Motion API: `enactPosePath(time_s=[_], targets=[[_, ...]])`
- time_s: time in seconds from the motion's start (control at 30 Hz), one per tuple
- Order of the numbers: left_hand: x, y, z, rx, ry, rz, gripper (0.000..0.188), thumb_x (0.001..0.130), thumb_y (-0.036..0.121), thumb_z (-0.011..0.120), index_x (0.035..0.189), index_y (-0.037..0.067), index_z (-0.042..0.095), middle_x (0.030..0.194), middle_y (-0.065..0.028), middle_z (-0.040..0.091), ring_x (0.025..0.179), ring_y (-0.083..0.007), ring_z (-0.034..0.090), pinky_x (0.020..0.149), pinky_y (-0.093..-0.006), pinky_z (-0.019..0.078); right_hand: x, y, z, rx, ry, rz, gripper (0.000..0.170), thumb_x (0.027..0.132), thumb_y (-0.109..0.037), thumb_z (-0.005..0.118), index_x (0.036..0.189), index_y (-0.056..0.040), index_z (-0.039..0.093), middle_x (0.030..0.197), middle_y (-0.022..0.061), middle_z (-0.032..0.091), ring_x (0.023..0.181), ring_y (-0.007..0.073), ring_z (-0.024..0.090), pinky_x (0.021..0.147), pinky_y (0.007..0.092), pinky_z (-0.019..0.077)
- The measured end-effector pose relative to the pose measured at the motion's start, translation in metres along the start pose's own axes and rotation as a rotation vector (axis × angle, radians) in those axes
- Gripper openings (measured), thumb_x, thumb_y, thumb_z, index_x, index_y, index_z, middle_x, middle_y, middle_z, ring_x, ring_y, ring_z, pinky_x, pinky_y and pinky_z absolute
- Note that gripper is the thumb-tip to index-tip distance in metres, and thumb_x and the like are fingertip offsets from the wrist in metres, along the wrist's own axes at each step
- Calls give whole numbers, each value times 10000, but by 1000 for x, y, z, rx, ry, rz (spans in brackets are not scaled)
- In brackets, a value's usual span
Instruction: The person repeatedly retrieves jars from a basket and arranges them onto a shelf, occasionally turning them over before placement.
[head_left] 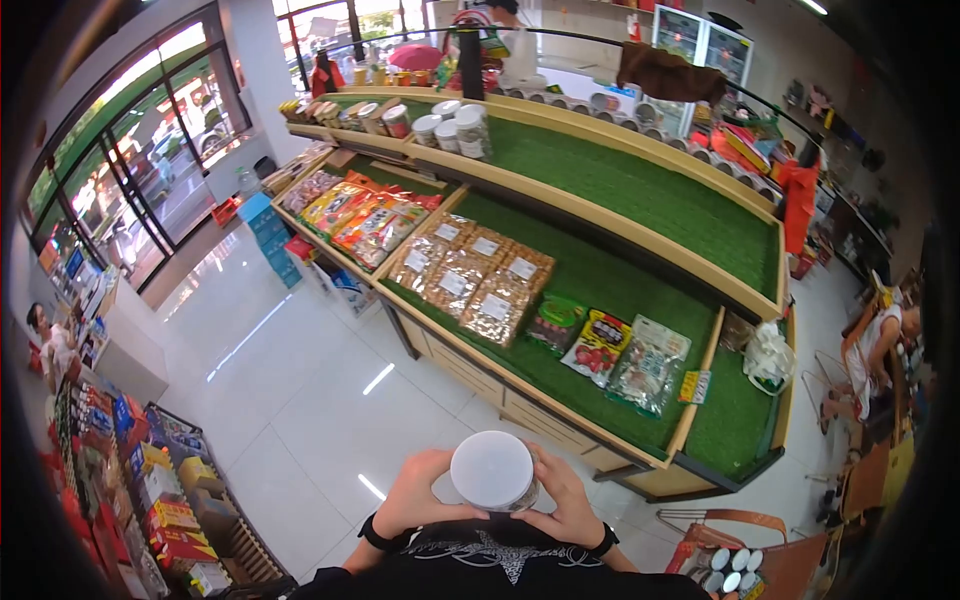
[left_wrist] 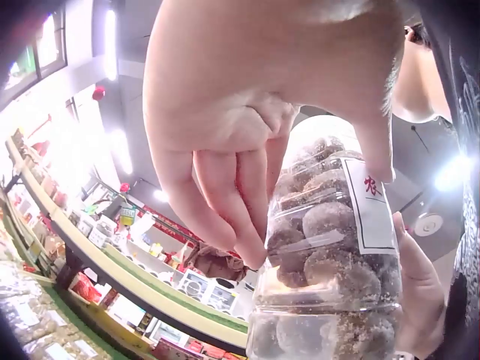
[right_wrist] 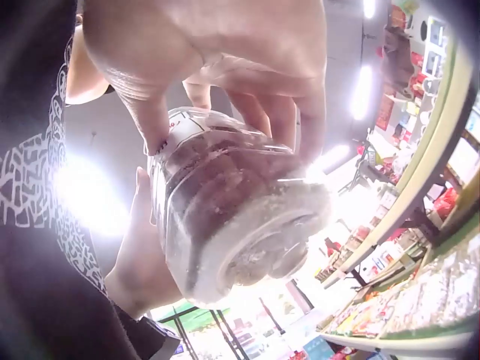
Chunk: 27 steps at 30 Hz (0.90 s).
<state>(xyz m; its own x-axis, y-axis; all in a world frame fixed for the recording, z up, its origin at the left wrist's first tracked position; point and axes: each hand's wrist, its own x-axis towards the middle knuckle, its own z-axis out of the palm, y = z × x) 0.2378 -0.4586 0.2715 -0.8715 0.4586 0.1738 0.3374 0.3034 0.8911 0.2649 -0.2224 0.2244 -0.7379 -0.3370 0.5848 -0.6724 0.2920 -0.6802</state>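
Observation:
Held close to the chest in the head view is a clear plastic jar (head_left: pixel 491 468) with a round white lid. My left hand (head_left: pixel 415 490) grips its left side, and my right hand (head_left: pixel 562 495) holds the opposite side. In the left wrist view the jar (left_wrist: pixel 322 255) shows round, brownish, sugar-dusted pieces inside and a white label (left_wrist: pixel 369 206) with a red character. The right wrist view looks toward the clear base of the jar (right_wrist: pixel 232 217), with thumb and fingers around its upper part.
Ahead stands a tiered wooden shelf lined with green turf (head_left: pixel 620 190). On it are white-lidded jars (head_left: pixel 470 130), labelled snack packs (head_left: pixel 470 275) and colourful bags (head_left: pixel 600 345). A chair (head_left: pixel 740 540) holding several cans is at lower right; stacked boxes (head_left: pixel 180 520) stand at lower left.

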Motion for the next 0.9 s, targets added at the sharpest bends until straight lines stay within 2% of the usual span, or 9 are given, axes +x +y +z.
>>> enactPosePath(time_s=[0.2,0.3,0.37,0.53,0.6,0.7,0.83,0.9], targets=[[1,-35,-27,-8,129,-29,672,569,315,895,1108,8,640,973,-143,685,906,-309,654,822,-358,483,41,26,23,91,-124,27,854,746,-304,787,1460,-190,334,1433,238,399,1155,393,530,908,419,441],[9,-46,-36,3,171,-76,674,567,315,897,1108,5,642,991,-144,684,920,-300,655,818,-353,482,65,43,29,118,-143,-48,850,743,-300,794,1453,-175,343,1434,237,398,1151,386,537,909,412,446],[21,-53,-43,-23,178,-108,684,568,310,899,1118,2,636,1010,-139,685,953,-287,655,842,-349,480,79,55,33,113,-145,-43,842,736,-304,803,1434,-135,363,1424,236,414,1131,389,550,907,417,450],[69,-68,-52,-88,262,-167,778,570,288,908,1209,-6,576,1096,-139,673,1080,-252,632,934,-341,459,122,95,24,74,-152,-1,824,709,-346,819,1374,-73,415,1375,217,480,1088,375,577,901,415,461],[90,-74,-56,-60,286,-202,860,577,270,912,1281,-13,506,1157,-144,650,1143,-243,602,985,-348,442,145,111,15,64,-138,-16,812,703,-364,821,1348,-55,437,1359,211,501,1080,369,582,902,414,463],[125,-79,-67,-62,285,-169,893,582,267,911,1309,-11,474,1195,-150,631,1153,-250,596,981,-348,447,182,140,1,36,-168,-98,774,697,-402,814,1296,-35,490,1351,187,517,1055,357,587,921,418,453],[168,-90,-73,-9,316,-159,877,585,260,911,1301,-13,482,1204,-143,627,1160,-247,590,975,-347,449,217,174,-13,2,-197,-155,806,686,-415,818,1298,-15,480,1334,185,528,1068,357,573,938,422,443],[187,-99,-75,1,318,-154,863,589,259,907,1297,-6,491,1210,-157,627,1162,-246,589,966,-347,452,233,184,-19,-19,-182,-44,843,681,-404,829,1314,4,452,1283,189,556,1106,350,551,960,423,429]])
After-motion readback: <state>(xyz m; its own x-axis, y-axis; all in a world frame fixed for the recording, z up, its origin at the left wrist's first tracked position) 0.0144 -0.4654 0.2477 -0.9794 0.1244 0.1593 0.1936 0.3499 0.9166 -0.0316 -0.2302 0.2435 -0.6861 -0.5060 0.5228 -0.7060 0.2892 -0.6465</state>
